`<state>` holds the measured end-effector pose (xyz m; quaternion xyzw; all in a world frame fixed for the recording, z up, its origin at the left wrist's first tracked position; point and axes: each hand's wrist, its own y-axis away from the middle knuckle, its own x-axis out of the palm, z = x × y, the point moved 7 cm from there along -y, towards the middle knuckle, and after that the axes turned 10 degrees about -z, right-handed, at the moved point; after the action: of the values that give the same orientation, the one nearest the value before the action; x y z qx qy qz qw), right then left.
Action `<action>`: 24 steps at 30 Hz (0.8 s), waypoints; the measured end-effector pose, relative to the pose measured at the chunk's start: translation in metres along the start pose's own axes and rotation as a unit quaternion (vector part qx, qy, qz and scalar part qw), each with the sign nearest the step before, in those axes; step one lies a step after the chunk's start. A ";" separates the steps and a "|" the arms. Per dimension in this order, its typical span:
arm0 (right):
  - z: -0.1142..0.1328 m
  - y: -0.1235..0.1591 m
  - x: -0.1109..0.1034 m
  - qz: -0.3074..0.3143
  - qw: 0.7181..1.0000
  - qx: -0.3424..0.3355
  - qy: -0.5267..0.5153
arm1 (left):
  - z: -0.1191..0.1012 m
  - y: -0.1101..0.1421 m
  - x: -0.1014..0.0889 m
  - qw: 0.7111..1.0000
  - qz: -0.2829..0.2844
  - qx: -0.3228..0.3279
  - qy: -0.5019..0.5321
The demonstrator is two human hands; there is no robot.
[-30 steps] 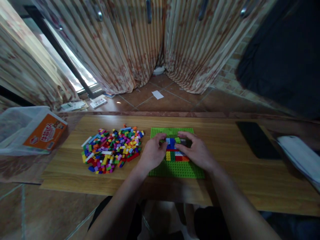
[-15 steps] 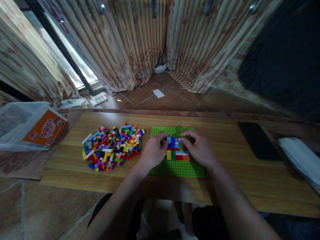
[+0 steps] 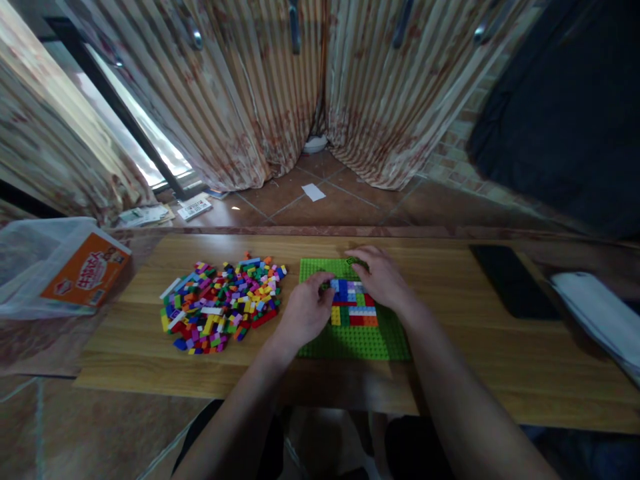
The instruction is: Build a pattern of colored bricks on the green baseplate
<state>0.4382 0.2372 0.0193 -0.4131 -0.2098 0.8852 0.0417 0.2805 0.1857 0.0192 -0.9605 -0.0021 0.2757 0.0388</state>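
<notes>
A green studded baseplate [image 3: 355,343] lies on the wooden table, bearing a block of toy bricks [image 3: 354,311] in blue, white, red, yellow, green and orange. My left hand [image 3: 306,312] rests at the left edge of these bricks. Its thumb and index finger are pinched together beside the blue bricks; whatever is between them is too small to make out. Over the upper right of the plate is my right hand [image 3: 383,277], fingers stretched forward and apart, with nothing visible in them. It partly hides the right side of the bricks.
A wide heap of loose toy bricks [image 3: 220,307] spreads left of the baseplate. Beyond it, a clear plastic bin [image 3: 30,267] with an orange label stands at the far left. A black flat slab [image 3: 515,280] and a white object [image 3: 597,320] lie to the right.
My right hand has drawn away from the bricks toward the plate's far edge, and its fingers have opened. My left hand stays beside the bricks. The view has shifted slightly.
</notes>
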 end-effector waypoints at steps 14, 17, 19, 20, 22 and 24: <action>-0.007 0.009 -0.028 -0.048 0.984 0.116 -0.128 | -0.001 -0.001 0.000 0.999 0.008 -0.006 0.032; -0.007 0.017 -0.030 -0.037 0.966 0.152 -0.206 | -0.001 -0.001 0.001 1.000 0.010 -0.001 0.003; -0.004 0.020 -0.030 -0.022 0.963 0.148 -0.225 | -0.002 -0.001 0.001 1.000 0.013 0.008 -0.022; -0.002 0.022 -0.029 -0.012 0.965 0.142 -0.222 | -0.002 -0.001 0.002 0.999 0.014 0.012 -0.032; 0.002 0.025 -0.027 0.008 0.972 0.129 -0.195 | -0.003 -0.001 0.002 0.999 0.015 0.019 -0.045; 0.004 0.027 -0.025 0.021 0.980 0.123 -0.156 | -0.003 -0.001 0.002 0.998 0.016 0.024 -0.055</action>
<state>0.4545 0.2050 0.0286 -0.2659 -0.0946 0.9585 0.0399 0.2837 0.1864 0.0204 -0.9426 0.0175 0.3285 0.0569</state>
